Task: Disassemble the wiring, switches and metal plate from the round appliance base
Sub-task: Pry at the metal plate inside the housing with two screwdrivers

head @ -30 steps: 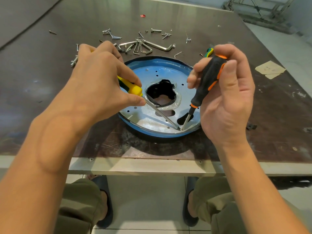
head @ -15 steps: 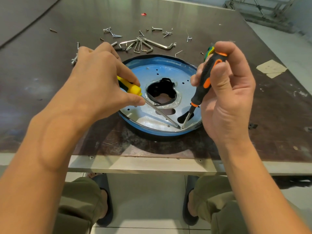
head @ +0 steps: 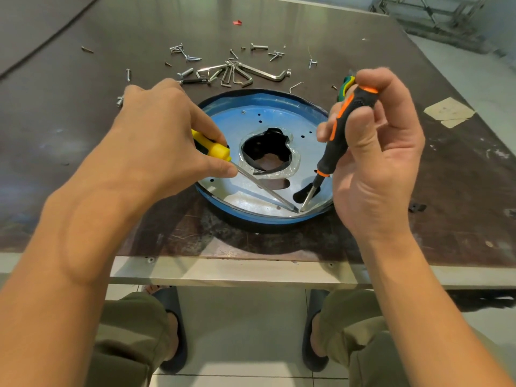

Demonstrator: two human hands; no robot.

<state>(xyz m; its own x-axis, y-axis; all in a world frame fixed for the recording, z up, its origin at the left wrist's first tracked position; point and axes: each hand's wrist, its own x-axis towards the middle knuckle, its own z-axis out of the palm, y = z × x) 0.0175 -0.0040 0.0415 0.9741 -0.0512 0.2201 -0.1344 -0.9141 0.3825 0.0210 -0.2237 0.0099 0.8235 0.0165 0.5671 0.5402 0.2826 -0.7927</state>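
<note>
While the round appliance base (head: 252, 218) lies flat on the dark table (head: 83, 121) at the centre of the frame, its metal plate (head: 237, 121) faces up. The left hand (head: 167, 141) grips a yellow-handled screwdriver (head: 215, 149); the right hand (head: 382, 152) grips a black-and-orange screwdriver (head: 339, 129). Both tips meet at the plate's lower-right rim. Hex keys (head: 237, 74) and loose screws (head: 190, 57) lie scattered at upper centre, beyond the base.

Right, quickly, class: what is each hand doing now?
Left hand: grips the yellow-handled screwdriver.
Right hand: grips the black-and-orange screwdriver.
</note>
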